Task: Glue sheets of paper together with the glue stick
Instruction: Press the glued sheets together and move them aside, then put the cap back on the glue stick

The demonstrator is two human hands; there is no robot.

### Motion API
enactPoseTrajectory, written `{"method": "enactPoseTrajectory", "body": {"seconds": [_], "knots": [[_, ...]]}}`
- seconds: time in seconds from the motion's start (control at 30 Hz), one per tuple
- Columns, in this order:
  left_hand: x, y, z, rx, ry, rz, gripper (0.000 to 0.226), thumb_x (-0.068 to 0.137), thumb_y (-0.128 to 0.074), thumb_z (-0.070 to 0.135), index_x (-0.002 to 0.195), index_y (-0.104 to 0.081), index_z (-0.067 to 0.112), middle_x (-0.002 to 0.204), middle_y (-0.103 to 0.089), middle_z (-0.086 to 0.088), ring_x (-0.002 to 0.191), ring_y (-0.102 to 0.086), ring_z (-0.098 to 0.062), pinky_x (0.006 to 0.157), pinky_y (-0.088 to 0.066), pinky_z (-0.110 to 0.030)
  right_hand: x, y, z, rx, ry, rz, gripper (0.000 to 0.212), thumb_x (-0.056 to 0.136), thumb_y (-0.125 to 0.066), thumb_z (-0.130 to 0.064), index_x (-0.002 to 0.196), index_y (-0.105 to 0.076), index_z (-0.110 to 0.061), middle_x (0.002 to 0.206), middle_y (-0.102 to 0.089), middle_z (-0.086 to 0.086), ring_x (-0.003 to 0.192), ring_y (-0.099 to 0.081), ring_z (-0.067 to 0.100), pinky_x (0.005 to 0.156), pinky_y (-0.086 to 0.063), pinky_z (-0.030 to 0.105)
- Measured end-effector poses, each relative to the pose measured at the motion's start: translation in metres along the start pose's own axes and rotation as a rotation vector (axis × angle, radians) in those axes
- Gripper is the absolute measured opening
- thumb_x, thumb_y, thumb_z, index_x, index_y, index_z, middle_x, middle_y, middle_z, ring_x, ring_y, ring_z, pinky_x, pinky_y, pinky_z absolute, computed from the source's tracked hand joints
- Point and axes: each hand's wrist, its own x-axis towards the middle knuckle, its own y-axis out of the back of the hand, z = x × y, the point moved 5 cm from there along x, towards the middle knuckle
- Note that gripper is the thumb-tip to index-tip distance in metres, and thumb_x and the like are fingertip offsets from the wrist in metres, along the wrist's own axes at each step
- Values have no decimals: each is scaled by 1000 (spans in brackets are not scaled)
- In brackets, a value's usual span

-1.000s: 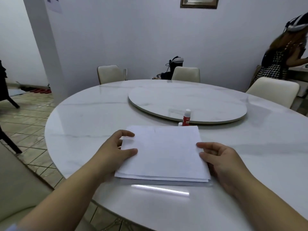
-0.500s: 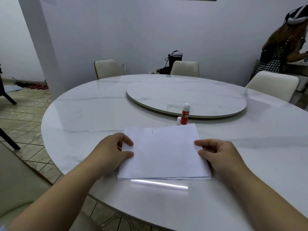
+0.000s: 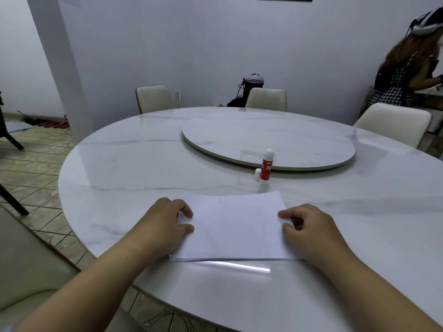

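Note:
A stack of white paper sheets (image 3: 236, 227) lies flat on the round marble table (image 3: 134, 168), close to the near edge. My left hand (image 3: 165, 224) grips the stack's left edge, thumb on top and fingers curled. At the right edge, my right hand (image 3: 309, 227) pinches the stack between thumb and index finger. A red and white glue stick (image 3: 266, 167) stands upright and uncapped just beyond the paper's far edge. Its white cap (image 3: 257, 173) sits beside it on the left.
A raised marble turntable (image 3: 268, 142) fills the table's centre, right behind the glue stick. Cream chairs (image 3: 154, 98) ring the table. A person (image 3: 407, 68) wearing a headset stands at the far right. Another headset (image 3: 251, 85) rests behind the far chair.
The paper stack has settled flat on the table with its sheets aligned. Both hands have stayed at its side edges, with fingers curled in more tightly.

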Motion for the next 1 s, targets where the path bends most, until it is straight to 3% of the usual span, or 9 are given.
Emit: {"method": "enactPoseTrajectory", "body": {"seconds": [0.07, 0.17, 0.27, 0.4, 0.53, 0.63, 0.7, 0.83, 1.0], "knots": [[0, 0, 0, 5, 8, 0, 17, 85, -63, 28, 101, -58, 26, 101, -43, 3, 93, -50, -15, 74, -36, -22, -1, -1, -1, -51, 27, -4, 26, 81, -59, -8, 102, -71, -17, 91, -55, -9, 75, -51, 1, 69, -36, 15], [1, 1, 2, 41, 11, 18, 20, 84, -65, 28, 104, -61, 24, 116, -41, 0, 114, -42, -18, 85, -36, -21, -1, -1, 1, -60, 28, -2, 22, 80, -60, -9, 97, -70, -18, 97, -51, -5, 77, -50, 0, 65, -34, 8], [4, 3, 5, 63, 14, 0, 21, 85, -64, 28, 105, -61, 23, 124, -40, 0, 123, -35, -19, 81, -37, -19, 1, -1, 3, -59, -2, -33, 18, 80, -63, -11, 94, -70, -20, 103, -48, -4, 80, -49, -3, 64, -31, 4], [10, 7, 8, 79, -2, -18, 17, 87, -61, 33, 102, -61, 26, 128, -42, 0, 125, -34, -18, 94, -33, -23, 22, 14, 1, 29, -67, 22, 16, 80, -67, -20, 95, -70, -24, 98, -56, -1, 75, -52, 5, 61, -38, 19], [34, 19, 23, -47, 9, 128, 21, 87, -58, 37, 104, -59, 24, 126, -46, -3, 120, -42, -22, 95, -38, -32, 68, 19, -6, 216, -131, 73, 43, 81, -70, -32, 120, -60, -17, 93, -58, -5, 79, -56, 10, 61, -41, 25], [52, 10, 44, -226, -15, 183, 17, 87, -58, 35, 100, -61, 24, 120, -50, 0, 114, -47, -19, 87, -41, -32, 100, -4, -9, 252, -164, 39, 67, 77, -73, -40, 133, -49, -12, 123, -58, 2, 109, -57, 20, 82, -42, 28], [59, -2, 55, -326, -38, 180, 14, 87, -58, 33, 96, -61, 25, 113, -48, 4, 112, -48, -17, 84, -42, -31, 116, -20, -8, 314, -175, 61, 70, 75, -76, -39, 133, -50, -11, 133, -56, 6, 115, -56, 23, 92, -45, 34], [64, -22, 59, -446, -90, 212, 9, 88, -55, 28, 96, -60, 27, 109, -48, 8, 107, -49, -13, 81, -39, -25, 134, -30, -6, 226, -161, 150, 45, 73, -77, -34, 110, -65, -12, 119, -59, 12, 97, -63, 24, 86, -51, 35], [66, -20, 51, -645, -97, 240, 11, 89, -55, 28, 98, -61, 29, 110, -58, 11, 96, -53, -2, 70, -37, -10, 117, -15, -31, 284, 24, 227, 13, 84, -67, -26, 80, -66, -13, 88, -66, 10, 75, -61, 21, 59, -44, 18]]}}
